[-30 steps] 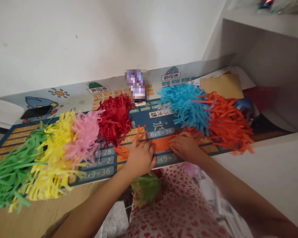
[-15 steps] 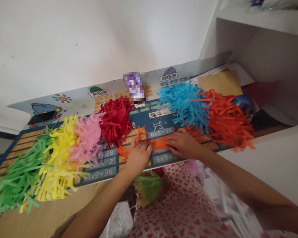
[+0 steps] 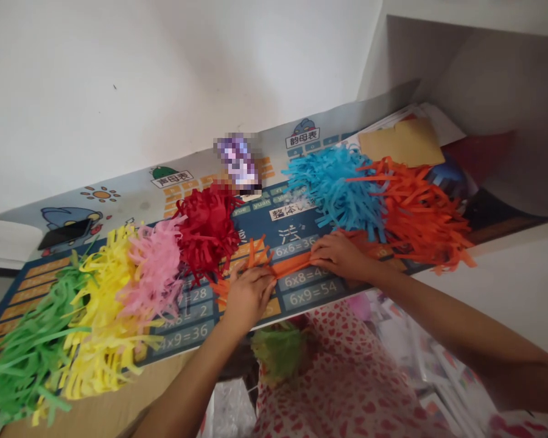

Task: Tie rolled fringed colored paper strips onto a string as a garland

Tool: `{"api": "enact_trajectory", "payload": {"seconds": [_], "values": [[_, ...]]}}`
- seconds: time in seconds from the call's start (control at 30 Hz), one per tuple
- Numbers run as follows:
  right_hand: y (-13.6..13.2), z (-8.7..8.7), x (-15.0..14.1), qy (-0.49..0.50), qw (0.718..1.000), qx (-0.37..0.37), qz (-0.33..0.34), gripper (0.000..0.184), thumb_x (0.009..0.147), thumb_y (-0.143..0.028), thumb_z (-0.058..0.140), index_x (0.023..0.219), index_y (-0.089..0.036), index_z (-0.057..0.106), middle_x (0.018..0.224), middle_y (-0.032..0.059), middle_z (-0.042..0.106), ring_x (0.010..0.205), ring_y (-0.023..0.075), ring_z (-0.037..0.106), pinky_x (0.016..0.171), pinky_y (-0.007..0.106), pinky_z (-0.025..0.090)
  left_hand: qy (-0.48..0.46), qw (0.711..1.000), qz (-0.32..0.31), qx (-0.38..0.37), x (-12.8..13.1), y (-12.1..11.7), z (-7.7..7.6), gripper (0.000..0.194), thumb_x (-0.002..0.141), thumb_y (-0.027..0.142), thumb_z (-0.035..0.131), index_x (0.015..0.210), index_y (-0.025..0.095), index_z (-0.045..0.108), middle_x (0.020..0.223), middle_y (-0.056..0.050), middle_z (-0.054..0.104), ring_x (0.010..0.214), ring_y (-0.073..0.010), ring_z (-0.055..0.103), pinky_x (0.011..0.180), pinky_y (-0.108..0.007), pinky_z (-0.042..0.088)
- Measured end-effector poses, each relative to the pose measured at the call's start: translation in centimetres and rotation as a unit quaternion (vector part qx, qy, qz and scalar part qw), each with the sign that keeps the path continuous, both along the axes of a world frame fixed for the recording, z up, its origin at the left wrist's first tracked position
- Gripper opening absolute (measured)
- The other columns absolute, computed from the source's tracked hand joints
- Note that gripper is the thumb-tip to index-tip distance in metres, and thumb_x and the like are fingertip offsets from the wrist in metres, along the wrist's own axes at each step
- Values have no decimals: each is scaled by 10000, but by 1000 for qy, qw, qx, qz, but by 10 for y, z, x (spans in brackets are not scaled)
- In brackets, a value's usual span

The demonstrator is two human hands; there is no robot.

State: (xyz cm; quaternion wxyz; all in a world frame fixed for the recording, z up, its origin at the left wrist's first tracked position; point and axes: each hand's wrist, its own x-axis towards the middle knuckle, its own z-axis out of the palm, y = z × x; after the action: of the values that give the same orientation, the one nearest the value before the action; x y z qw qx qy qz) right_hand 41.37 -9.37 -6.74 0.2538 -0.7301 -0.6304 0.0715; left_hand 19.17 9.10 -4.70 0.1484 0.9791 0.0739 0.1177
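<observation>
An orange fringed tissue paper piece (image 3: 292, 265) stretches between my two hands, its middle gathered into a narrow band above the printed desk mat. My left hand (image 3: 249, 295) is closed on its left end, where loose orange strips stick out past the fingers. At the other end my right hand (image 3: 340, 257) closes round the band, with more fringe behind it. A red paper pom-pom (image 3: 210, 228) lies left of my left hand. Beyond my right hand sit a blue pom-pom (image 3: 340, 188) and a larger orange pom-pom (image 3: 422, 213).
Pink (image 3: 155, 264), yellow (image 3: 107, 304) and green fringed paper bunches (image 3: 34, 347) lie along the left of the desk mat (image 3: 182, 350). A lit phone (image 3: 238, 161) leans near the wall. A dark phone (image 3: 66, 234) lies far left; papers (image 3: 402, 143) are stacked back right.
The orange paper between my hands has become narrower. Both hands have tightened round it, and my left fingers have curled in. The view has shifted slightly.
</observation>
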Motion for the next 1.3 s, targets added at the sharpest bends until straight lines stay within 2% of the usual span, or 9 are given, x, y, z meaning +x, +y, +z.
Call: {"api": "enact_trajectory", "payload": {"seconds": [0.2,0.3,0.4,0.9,1.0,1.07,1.13,1.23,1.3], "values": [[10,8,-1,44,996,-52,-58,279,957,-316,558,759,-181,701,879,19,676,853,163,599,792,308,318,62,995,64,-38,12,7,6,301,959,315,484,801,201,713,897,-52,719,917,-217,622,845,-369,413],[21,18,-3,35,987,-114,-109,288,907,-309,606,665,-165,669,804,16,657,760,142,575,736,284,305,116,988,100,4,22,5,9,299,931,317,510,730,197,697,862,-54,706,895,-228,615,789,-364,390],[27,23,-5,27,980,-146,-130,249,864,-294,629,652,-167,664,794,14,655,719,131,560,704,276,289,143,982,117,44,30,3,12,265,900,332,548,724,202,698,855,-55,707,899,-244,614,777,-375,367],[31,21,-10,-19,975,-151,-163,272,846,-311,610,611,-174,615,762,11,640,694,144,530,661,289,248,164,975,117,89,37,2,12,255,879,324,547,710,202,695,832,-61,719,863,-259,634,754,-392,368],[29,15,-13,-47,978,-114,-167,188,841,-311,641,711,-175,647,807,23,655,734,164,547,697,300,278,152,975,122,106,37,2,10,223,869,336,573,730,204,688,817,-65,710,844,-270,632,763,-406,382],[27,12,-16,-105,983,-47,-146,102,861,-271,634,845,-175,665,936,52,680,848,195,564,805,339,307,105,981,97,134,36,3,8,150,866,313,597,840,203,695,873,-78,711,884,-277,622,791,-414,391],[23,10,-18,-170,982,21,-80,77,890,-200,590,895,-189,665,1023,55,688,957,217,551,947,414,269,52,985,11,165,34,6,6,137,884,254,590,966,207,690,962,-89,710,949,-271,605,837,-417,395],[18,10,-17,-204,977,63,22,116,899,-188,568,851,-205,672,947,24,706,980,215,539,1051,486,187,13,975,-115,189,31,9,5,184,902,191,567,1037,217,689,1009,-82,717,999,-260,592,901,-431,389],[15,10,-13,-199,976,71,49,113,898,-254,592,853,-204,683,913,25,709,977,217,543,1071,504,176,2,972,-129,195,30,9,6,201,892,192,576,1053,209,695,1014,-85,724,1013,-265,594,938,-458,376]]}}
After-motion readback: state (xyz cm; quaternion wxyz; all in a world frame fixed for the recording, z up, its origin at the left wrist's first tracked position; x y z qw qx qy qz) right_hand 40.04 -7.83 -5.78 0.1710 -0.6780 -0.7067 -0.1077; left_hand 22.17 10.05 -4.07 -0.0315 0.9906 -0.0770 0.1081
